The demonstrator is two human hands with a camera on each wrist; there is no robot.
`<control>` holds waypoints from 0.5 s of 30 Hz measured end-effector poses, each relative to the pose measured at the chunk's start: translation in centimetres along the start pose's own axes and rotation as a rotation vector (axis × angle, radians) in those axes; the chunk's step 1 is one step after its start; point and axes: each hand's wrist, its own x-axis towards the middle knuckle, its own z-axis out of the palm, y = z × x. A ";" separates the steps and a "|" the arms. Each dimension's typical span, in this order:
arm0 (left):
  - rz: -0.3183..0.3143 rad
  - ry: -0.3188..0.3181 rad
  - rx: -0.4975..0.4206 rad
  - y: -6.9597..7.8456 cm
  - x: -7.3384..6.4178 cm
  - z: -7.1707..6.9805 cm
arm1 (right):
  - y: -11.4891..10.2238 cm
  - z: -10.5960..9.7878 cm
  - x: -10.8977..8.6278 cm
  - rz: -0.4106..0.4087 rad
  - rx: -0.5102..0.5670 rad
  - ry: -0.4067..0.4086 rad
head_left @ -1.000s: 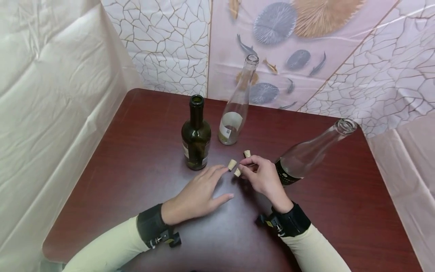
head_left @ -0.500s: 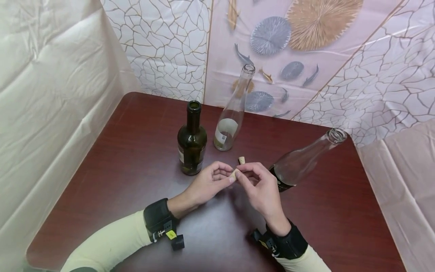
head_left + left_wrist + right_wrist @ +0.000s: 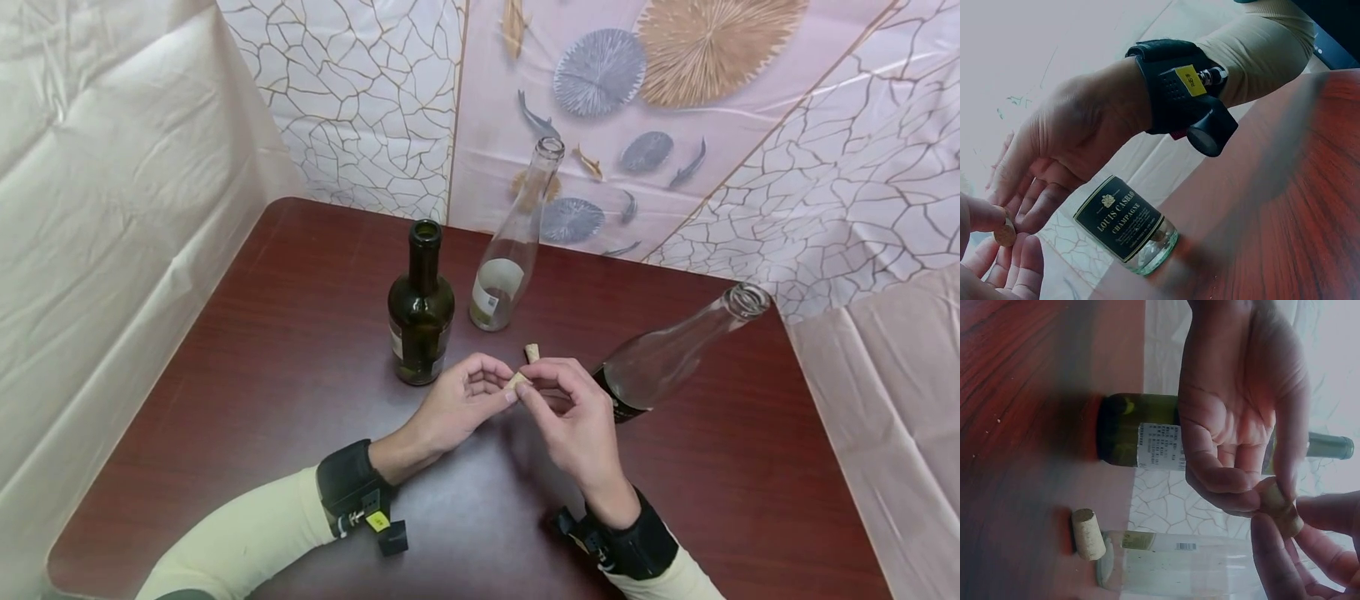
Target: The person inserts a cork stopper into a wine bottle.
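In the head view, my left hand [image 3: 461,404] and right hand [image 3: 581,412] meet over the middle of the table, fingertips together. Between them shows a pale cork [image 3: 517,381]. From the right wrist, two cork ends appear close together: one cork [image 3: 1274,494] pinched by my left thumb and finger, the other cork [image 3: 1291,524] between my right fingertips. The left wrist view shows a cork end [image 3: 1005,234] among the fingers, the rest hidden by them. A further tapered cork [image 3: 1089,534] stands on the table just beyond the right hand.
A dark green bottle [image 3: 422,321] stands left of the hands, uncorked. Behind is a clear bottle [image 3: 510,258] with a pale label. Right of the right hand stands another clear bottle [image 3: 667,358] with a black label. Patterned cloth [image 3: 375,108] hangs behind the table [image 3: 300,333].
My left hand has moved in to the right hand, and the cork that lay by its fingertips is no longer on the table. Over the last half second the hands have barely moved.
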 end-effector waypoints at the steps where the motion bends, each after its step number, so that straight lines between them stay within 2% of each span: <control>1: 0.013 0.008 0.018 0.0 0.0 -0.1 | -0.1 -0.1 0.0 0.007 0.007 0.003; 5: 0.076 0.022 0.082 0.2 -0.1 -0.5 | -0.5 -0.8 0.0 0.049 0.056 0.017; 10: 0.150 -0.002 0.109 0.3 0.1 -0.9 | -0.7 -1.5 0.2 0.133 0.166 -0.003; 12: 0.200 -0.015 0.147 0.3 0.1 -1.0 | -0.6 -1.7 0.2 0.176 0.193 -0.031; 15: 0.310 -0.030 0.267 0.5 0.0 -1.2 | -0.4 -2.0 0.3 0.254 0.244 -0.088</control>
